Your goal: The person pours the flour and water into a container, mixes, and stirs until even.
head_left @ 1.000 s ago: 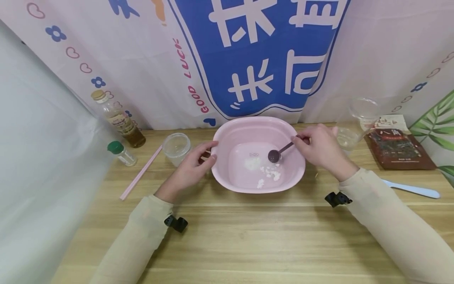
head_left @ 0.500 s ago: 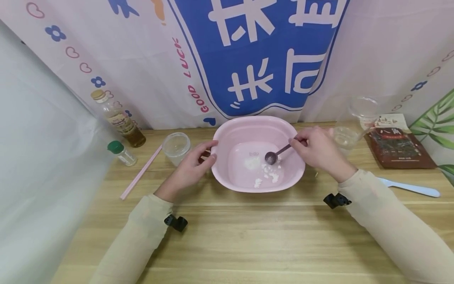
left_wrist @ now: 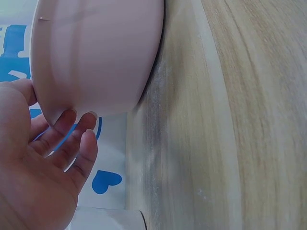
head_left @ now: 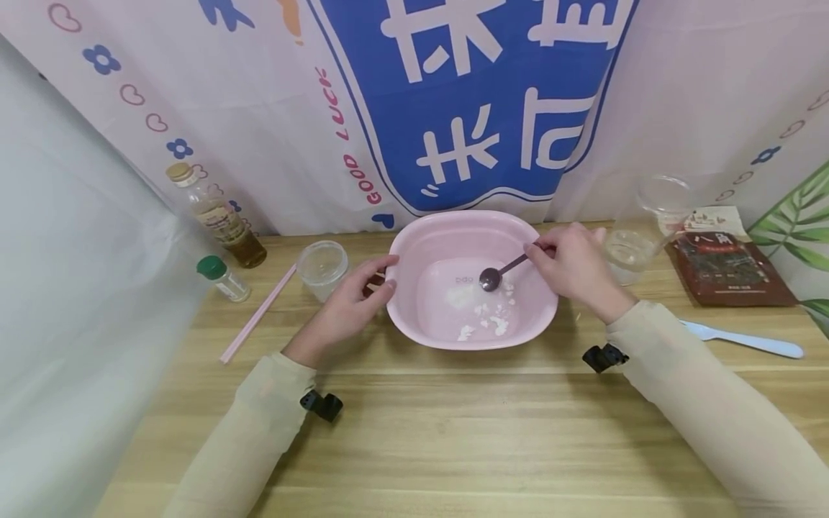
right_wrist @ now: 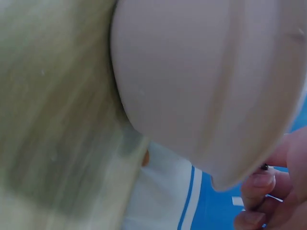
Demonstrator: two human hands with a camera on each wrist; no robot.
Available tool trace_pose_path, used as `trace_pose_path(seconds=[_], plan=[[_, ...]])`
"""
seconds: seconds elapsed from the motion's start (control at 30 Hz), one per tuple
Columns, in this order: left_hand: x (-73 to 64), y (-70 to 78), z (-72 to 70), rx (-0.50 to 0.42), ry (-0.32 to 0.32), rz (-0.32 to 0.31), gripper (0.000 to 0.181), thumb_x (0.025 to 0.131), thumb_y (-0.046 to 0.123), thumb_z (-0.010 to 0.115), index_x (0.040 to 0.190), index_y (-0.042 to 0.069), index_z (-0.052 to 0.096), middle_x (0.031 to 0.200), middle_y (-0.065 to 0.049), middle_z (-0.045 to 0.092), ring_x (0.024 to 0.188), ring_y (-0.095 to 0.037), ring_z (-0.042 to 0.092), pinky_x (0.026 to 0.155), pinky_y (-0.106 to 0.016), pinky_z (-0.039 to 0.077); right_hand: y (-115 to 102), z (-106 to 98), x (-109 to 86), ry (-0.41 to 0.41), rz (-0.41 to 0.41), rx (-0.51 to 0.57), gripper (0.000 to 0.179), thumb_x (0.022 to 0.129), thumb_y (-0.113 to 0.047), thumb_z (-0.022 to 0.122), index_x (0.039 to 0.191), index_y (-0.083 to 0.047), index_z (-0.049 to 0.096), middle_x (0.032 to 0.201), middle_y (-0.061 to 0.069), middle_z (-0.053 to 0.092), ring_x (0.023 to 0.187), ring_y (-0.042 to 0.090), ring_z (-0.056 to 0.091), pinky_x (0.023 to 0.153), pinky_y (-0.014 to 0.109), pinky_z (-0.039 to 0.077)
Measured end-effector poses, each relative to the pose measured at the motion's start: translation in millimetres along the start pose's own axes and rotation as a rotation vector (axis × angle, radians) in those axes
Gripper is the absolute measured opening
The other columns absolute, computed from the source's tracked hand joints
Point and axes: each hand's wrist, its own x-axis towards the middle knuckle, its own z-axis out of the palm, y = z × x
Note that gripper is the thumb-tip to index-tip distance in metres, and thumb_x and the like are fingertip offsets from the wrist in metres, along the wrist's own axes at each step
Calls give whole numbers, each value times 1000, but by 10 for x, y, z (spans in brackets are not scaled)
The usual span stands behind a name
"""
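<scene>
A pink basin (head_left: pixel 473 230) stands on the wooden table, with white powder (head_left: pixel 500 326) in clumps on its floor. At its left end, my left hand (head_left: pixel 346 309) holds the rim. The left wrist view has the thumb of that hand (left_wrist: pixel 43 167) over the rim and the fingers curled beneath the basin's lip (left_wrist: pixel 48 103). My right hand (head_left: pixel 576 266) pinches the handle of a dark brown measuring spoon (head_left: pixel 490 279) above the right rim. The spoon's bowl is inside the basin, over the powder. From the right wrist, the basin wall (right_wrist: pixel 182 72) hides the spoon's bowl.
To the left are an oil bottle (head_left: pixel 223 226), a green-capped shaker (head_left: pixel 223 278), pink chopsticks (head_left: pixel 257 314) and a clear tub (head_left: pixel 322 267). On the right stand a clear lidded container (head_left: pixel 628 248), a brown spice packet (head_left: pixel 728 270) and a light blue utensil (head_left: pixel 751 340).
The spoon's bowl has shifted left and slightly farther back inside the basin as my right hand moved. Some powder clumps lie differently. My left hand stays at the rim.
</scene>
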Motion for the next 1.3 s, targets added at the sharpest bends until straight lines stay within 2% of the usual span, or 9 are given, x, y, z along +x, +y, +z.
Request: trace_pose_path(seconds=[0.17, 0.3, 0.47, 0.6, 0.77, 0.87, 0.93, 1.13, 1.3], plan=[[9, -1, 7, 0, 2, 1, 53, 111, 21, 58, 160, 4, 49, 144, -21, 62, 122, -35, 65, 97, -45, 60, 16, -85, -6, -81, 14, -3, 25, 102, -19, 70, 86, -3, 81, 68, 8, 66, 89, 33, 52, 96, 56, 25], [6, 0, 10, 0, 6, 4, 52, 111, 20, 58, 159, 3, 50, 145, -21, 61, 123, -35, 65, 97, -46, 60, -22, -32, 1, -146, 33, 37, 25, 104, -21, 71, 90, -4, 83, 73, 8, 67, 91, 32, 53, 97, 54, 25], [1, -12, 12, -6, 4, 3, 52, 111, 20, 58, 160, 3, 49, 146, -21, 61, 124, -35, 65, 98, -46, 60, -38, 53, 28, -64, 37, 50, 23, 103, -19, 71, 104, 0, 84, 85, 19, 75, 98, 34, 48, 98, 56, 23], [1, -14, 12, -12, 3, 3, 52, 111, 20, 58, 160, 4, 49, 146, -21, 61, 124, -36, 65, 99, -48, 60, 6, 12, 36, -12, 13, 7, 22, 102, -17, 72, 99, 2, 83, 84, 19, 76, 97, 37, 48, 98, 59, 22], [2, -20, 9, -10, 5, 6, 52, 111, 20, 58, 159, 3, 50, 147, -21, 60, 124, -36, 64, 99, -49, 60, 25, -81, 24, -84, -25, 2, 24, 100, -15, 72, 80, -4, 79, 66, 8, 63, 91, 33, 48, 94, 56, 23], [1, -15, 9, -8, 5, 3, 52, 111, 19, 58, 160, 3, 49, 146, -21, 60, 124, -36, 64, 99, -49, 60, -8, -57, 24, -147, -54, 30, 25, 101, -16, 73, 80, -6, 80, 64, 3, 61, 88, 30, 49, 91, 50, 25], [1, -2, 9, -6, 4, -1, 52, 111, 20, 58, 160, 4, 49, 146, -21, 61, 123, -36, 65, 99, -49, 60, -38, -8, 33, -163, -70, 52, 22, 102, -17, 74, 85, -6, 83, 67, 4, 64, 87, 29, 49, 90, 48, 25], [-2, 4, 8, -8, 3, -7, 53, 111, 21, 58, 160, 4, 49, 147, -21, 60, 124, -36, 64, 100, -50, 60, -89, 121, 72, -109, -48, 78, 19, 102, -15, 74, 96, -2, 85, 76, 12, 72, 92, 31, 46, 100, 56, 21], [6, -6, 6, -7, 2, -3, 52, 111, 21, 58, 160, 5, 49, 148, -20, 60, 125, -35, 64, 99, -48, 59, -30, 79, 76, -63, -34, 43, 20, 103, -16, 73, 98, 1, 84, 83, 17, 76, 98, 35, 48, 100, 59, 20]])
